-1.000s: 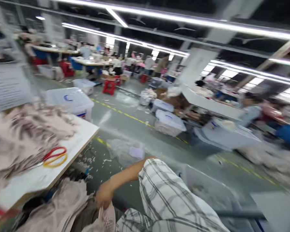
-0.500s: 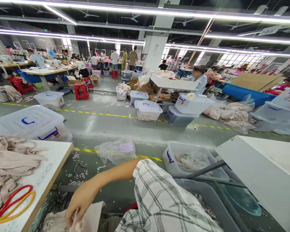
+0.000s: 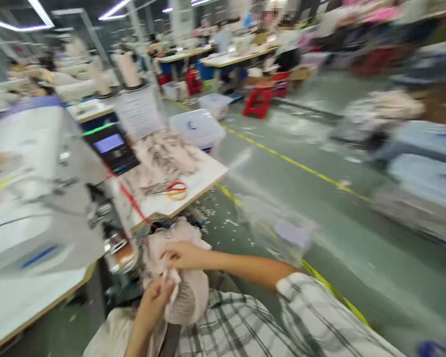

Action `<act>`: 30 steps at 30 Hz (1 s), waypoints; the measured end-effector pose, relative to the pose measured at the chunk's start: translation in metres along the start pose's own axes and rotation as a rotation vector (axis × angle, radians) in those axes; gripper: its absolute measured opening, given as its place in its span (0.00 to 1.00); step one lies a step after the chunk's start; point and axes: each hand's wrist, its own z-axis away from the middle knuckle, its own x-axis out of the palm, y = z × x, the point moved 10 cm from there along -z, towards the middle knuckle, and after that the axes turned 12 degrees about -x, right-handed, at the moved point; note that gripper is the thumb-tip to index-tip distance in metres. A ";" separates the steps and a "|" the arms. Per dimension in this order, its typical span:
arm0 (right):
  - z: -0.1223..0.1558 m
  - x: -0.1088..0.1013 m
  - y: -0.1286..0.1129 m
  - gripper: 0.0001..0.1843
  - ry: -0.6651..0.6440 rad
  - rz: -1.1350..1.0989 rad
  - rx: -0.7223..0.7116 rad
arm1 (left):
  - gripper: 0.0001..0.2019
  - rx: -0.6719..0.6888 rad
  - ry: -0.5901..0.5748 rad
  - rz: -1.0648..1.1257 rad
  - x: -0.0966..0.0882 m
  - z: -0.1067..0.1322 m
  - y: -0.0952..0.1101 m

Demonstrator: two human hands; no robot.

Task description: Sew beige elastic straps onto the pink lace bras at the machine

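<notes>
Both my hands meet on a pale pink piece of fabric (image 3: 188, 297) that hangs over my lap, with a gathered, ribbed part at its lower end. My right hand (image 3: 184, 255) pinches its upper edge between thumb and fingers. Just below and to the left, my left hand (image 3: 158, 292) is closed on the same cloth. Close by on the left is the sewing machine's metal arm end (image 3: 119, 250). Beyond the hands, scissors (image 3: 176, 191) with red and yellow handles lie on the white table beside a heap of pale pink fabric pieces (image 3: 163, 153). Motion blurs the view.
A white sewing machine body (image 3: 33, 198) and a control panel with a lit screen (image 3: 109, 144) stand at the left. Lidded plastic boxes (image 3: 196, 126) and red stools (image 3: 258, 101) are on the floor beyond. A clear plastic bag (image 3: 282, 233) lies right of the table.
My view has swung left, bringing the sewing machine into sight. My left hand now shows, and the pink fabric is raised between both hands.
</notes>
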 end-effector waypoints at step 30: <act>-0.073 -0.011 0.062 0.22 0.061 -0.468 0.315 | 0.18 -0.223 0.386 0.311 -0.089 0.046 -0.036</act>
